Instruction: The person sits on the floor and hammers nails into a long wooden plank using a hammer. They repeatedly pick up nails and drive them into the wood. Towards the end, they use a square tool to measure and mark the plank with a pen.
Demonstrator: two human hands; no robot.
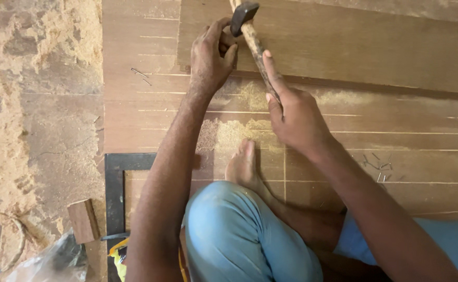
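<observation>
My right hand [294, 115] grips the wooden handle of a hammer [250, 31], index finger stretched along the shaft. The dark metal head sits near the top edge, just above my left hand [210, 57]. My left hand rests on the corner of a raised wooden plank [344, 47], fingers pinched close under the hammer head; what they pinch is hidden. Both lie on a large wooden board [396, 141] marked with pale lines. My bare foot [242, 164] rests on the board amid sawdust.
Loose nails [378, 167] lie at the right on the board, two more nails [141, 74] at the left. A black metal square [115, 188], a small wood block [83, 220] and a plastic bag [56, 261] sit at lower left. Sawdust covers the floor [35, 104].
</observation>
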